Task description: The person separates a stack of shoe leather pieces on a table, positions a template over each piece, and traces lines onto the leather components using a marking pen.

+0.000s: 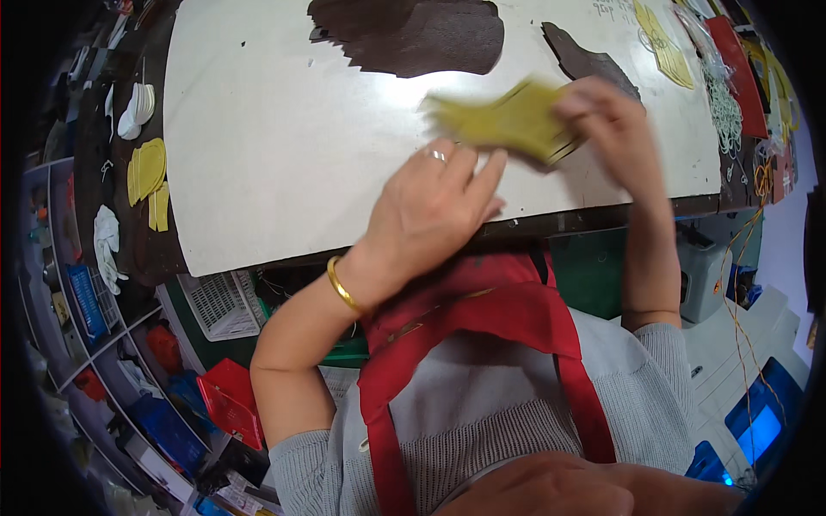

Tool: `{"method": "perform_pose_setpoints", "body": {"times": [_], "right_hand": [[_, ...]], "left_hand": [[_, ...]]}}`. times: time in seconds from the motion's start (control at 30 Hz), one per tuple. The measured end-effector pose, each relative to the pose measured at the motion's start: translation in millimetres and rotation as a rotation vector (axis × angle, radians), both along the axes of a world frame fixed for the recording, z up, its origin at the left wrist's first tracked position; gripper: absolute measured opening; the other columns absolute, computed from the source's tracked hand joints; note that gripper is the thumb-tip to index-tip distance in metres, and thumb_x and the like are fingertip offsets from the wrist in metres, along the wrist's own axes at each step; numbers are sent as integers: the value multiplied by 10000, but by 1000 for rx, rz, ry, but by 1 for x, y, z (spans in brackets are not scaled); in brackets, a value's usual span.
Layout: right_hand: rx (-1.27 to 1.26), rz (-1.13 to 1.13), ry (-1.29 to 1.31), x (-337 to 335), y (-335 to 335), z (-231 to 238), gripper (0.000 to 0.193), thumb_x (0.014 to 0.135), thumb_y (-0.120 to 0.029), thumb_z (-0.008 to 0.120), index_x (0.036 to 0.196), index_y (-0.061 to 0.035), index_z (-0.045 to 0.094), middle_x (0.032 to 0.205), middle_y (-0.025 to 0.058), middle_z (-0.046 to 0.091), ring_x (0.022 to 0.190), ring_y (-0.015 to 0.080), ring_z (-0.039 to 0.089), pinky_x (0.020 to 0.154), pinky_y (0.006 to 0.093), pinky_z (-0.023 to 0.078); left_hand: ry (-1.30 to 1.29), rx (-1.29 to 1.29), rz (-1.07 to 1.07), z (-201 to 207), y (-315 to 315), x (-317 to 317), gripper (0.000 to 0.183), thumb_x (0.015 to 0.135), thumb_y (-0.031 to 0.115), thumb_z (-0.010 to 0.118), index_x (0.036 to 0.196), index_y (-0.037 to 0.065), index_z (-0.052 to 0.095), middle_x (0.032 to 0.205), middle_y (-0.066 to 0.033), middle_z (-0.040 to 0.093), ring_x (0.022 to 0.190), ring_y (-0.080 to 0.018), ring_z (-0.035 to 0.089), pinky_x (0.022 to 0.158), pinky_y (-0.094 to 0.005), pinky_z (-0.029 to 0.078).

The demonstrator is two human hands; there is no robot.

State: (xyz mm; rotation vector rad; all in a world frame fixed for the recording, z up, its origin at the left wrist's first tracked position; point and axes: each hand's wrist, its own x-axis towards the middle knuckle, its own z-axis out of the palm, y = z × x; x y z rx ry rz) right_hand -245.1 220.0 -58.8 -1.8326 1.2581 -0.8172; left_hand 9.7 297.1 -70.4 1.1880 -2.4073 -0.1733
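Note:
My right hand (607, 120), blurred by motion, grips the right end of a yellow, curved flat piece (508, 119) above the white work board. Dark slits or lines show near that end. My left hand (439, 193), with a ring and a gold bangle, is at the piece's lower edge, its index finger and thumb apart; the other fingertips are partly hidden. Whether it touches the piece I cannot tell. Beyond lies a fanned stack of dark brown leather-like pieces (422, 39). A single dark brown piece (585, 58) lies behind my right hand.
The white board (258, 172) covers the table. Yellow pieces (664, 52) and pale cords (723, 107) lie at the right. Yellow cut-outs (146, 172), white pieces (138, 110) and a white glove (107, 245) line the left edge. Shelves with bins (163, 430) stand lower left.

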Motion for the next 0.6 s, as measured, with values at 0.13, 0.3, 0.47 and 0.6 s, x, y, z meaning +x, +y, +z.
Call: {"method": "perform_pose_setpoints", "body": {"times": [0.13,0.3,0.47,0.6], "right_hand": [[58,-353,188,-93,-34,12,335,990,-305,673,1092,6,741,889,7,703,828,64,622,769,219,496],[-150,-466,14,-81,-18,13,292,1013,-251,649,1165,-9,709,898,2,697,853,49,610,753,219,488],[104,-46,-114,-5,-1,2,254,1018,-221,633,1145,-12,703,883,7,698,799,56,608,709,231,493],[161,119,103,27,-2,-4,272,1001,-231,649,1118,9,697,813,48,693,727,85,616,685,260,508]], "left_hand": [[112,-216,129,-11,-60,3,580,739,211,827,1232,18,589,1049,-129,572,964,-303,582,877,-404,505],[-83,81,140,-5,-10,-6,640,698,204,840,1235,-15,570,1165,-168,571,1076,-334,571,914,-429,487],[56,103,104,-6,33,-8,669,674,231,855,1234,-36,604,1214,-182,581,1141,-363,563,979,-458,481],[152,16,111,-7,42,-9,692,683,247,849,1254,-68,619,1250,-205,584,1211,-392,542,1061,-479,462]]}}
